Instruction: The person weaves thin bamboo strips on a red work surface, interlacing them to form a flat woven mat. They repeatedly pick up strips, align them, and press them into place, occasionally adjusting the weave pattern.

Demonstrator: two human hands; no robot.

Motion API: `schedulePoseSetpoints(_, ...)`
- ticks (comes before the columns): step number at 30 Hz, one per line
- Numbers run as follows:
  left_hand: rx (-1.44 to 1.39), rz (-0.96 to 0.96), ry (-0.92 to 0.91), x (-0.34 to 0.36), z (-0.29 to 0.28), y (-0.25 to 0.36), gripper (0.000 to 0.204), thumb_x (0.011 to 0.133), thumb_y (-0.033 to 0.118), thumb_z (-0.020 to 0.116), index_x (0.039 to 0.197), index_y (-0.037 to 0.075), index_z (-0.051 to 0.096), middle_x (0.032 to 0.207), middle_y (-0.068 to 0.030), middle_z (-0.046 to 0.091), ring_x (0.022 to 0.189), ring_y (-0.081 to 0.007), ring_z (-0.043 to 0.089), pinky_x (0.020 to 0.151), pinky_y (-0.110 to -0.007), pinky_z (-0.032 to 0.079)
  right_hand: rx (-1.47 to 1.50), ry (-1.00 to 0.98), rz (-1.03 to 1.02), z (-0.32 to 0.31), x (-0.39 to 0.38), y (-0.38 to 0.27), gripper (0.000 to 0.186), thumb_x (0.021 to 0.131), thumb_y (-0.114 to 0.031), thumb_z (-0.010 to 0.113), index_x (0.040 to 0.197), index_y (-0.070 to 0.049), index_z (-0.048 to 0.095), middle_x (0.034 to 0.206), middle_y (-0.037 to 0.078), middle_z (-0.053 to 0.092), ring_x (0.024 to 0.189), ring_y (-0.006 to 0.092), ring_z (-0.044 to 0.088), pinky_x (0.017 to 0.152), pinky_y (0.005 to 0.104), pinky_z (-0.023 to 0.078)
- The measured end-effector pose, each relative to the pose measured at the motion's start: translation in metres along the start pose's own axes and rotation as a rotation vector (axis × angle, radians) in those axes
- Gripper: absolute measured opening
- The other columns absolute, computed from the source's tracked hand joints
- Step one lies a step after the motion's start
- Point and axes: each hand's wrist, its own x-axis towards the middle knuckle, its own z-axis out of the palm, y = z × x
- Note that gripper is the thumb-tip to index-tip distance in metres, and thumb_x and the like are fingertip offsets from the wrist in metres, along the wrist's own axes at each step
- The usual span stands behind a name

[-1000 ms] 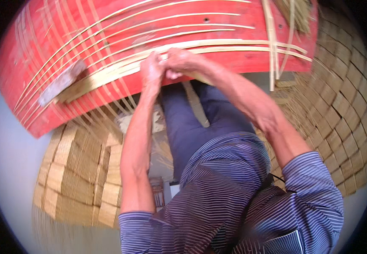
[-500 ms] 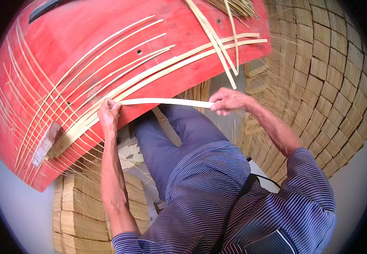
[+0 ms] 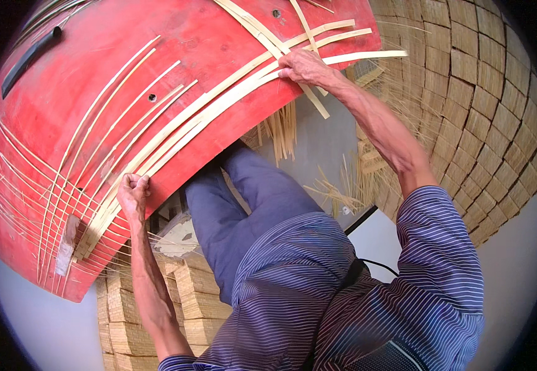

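Since half a second ago, both hands are spreading apart: I'm pinching one bamboo strip flat on the red board, left hand fisted on its lower end, right hand fingertips pressing its upper end. Next I'm judging it needs aligning beside its neighbours.

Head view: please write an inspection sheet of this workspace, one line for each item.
Surface: red board, scuffed, with small holes.
Job's things: long pale bamboo strips lie fanned across the board; some cross near its far edge.
Clutter: loose splinters on the grey floor; a dark bar at the board's far left.
Grippers: left hand pinches the strips at the near edge; right hand presses them at the other end.
Cables: thin black cord by the striped shirt.
Surroundings: woven mats at right; stacked woven mats below.
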Motion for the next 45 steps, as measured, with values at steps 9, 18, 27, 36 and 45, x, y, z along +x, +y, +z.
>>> schedulePoseSetpoints(9,0.020,-0.026,-0.015,-0.005,0.001,0.012,0.017,0.086,0.009,0.070,0.076,0.004,0.057,0.064,-0.0005,0.056,0.055,-0.0088,0.053,0.054,-0.024,0.044,-0.105,0.225,0.014,0.010,-0.002,-0.004,0.027,0.081,-0.025,0.064,0.076,0.001,0.066,0.072,0.023,0.066,0.072,0.0375,0.068,0.063,0.0483,0.054)
schedulePoseSetpoints(18,-0.018,-0.003,-0.018,-0.003,0.000,0.006,0.020,0.086,0.013,0.071,0.077,0.004,0.056,0.065,-0.0018,0.057,0.054,-0.0097,0.053,0.051,-0.024,0.043,-0.038,0.165,0.105,0.010,-0.007,0.001,0.025,0.083,-0.026,0.064,0.082,-0.001,0.067,0.077,0.021,0.068,0.078,0.0388,0.068,0.070,0.0506,0.054)
schedulePoseSetpoints(27,0.034,-0.049,-0.015,-0.002,0.001,0.011,0.016,0.087,0.008,0.070,0.077,0.004,0.057,0.066,-0.0003,0.056,0.055,-0.0084,0.052,0.054,-0.023,0.044,-0.033,0.118,0.137,0.016,-0.002,0.005,0.019,0.083,-0.021,0.063,0.083,-0.003,0.068,0.076,0.021,0.067,0.079,0.0384,0.069,0.069,0.0499,0.054)
schedulePoseSetpoints(36,0.004,-0.008,-0.019,-0.001,-0.002,0.001,0.019,0.087,0.011,0.071,0.078,0.005,0.057,0.066,-0.0006,0.058,0.053,-0.0084,0.053,0.050,-0.023,0.042,-0.059,0.206,0.125,0.028,0.004,0.002,0.016,0.080,-0.013,0.057,0.076,-0.001,0.067,0.068,0.021,0.065,0.065,0.0364,0.069,0.057,0.0485,0.054)
schedulePoseSetpoints(45,0.059,-0.072,-0.014,0.001,0.001,0.008,0.018,0.087,0.011,0.071,0.078,0.006,0.057,0.065,0.0002,0.056,0.053,-0.0082,0.053,0.051,-0.024,0.044,-0.111,0.291,0.250,0.029,0.003,-0.021,0.016,0.074,-0.013,0.059,0.075,-0.002,0.070,0.073,0.021,0.068,0.072,0.0365,0.071,0.060,0.0501,0.054)
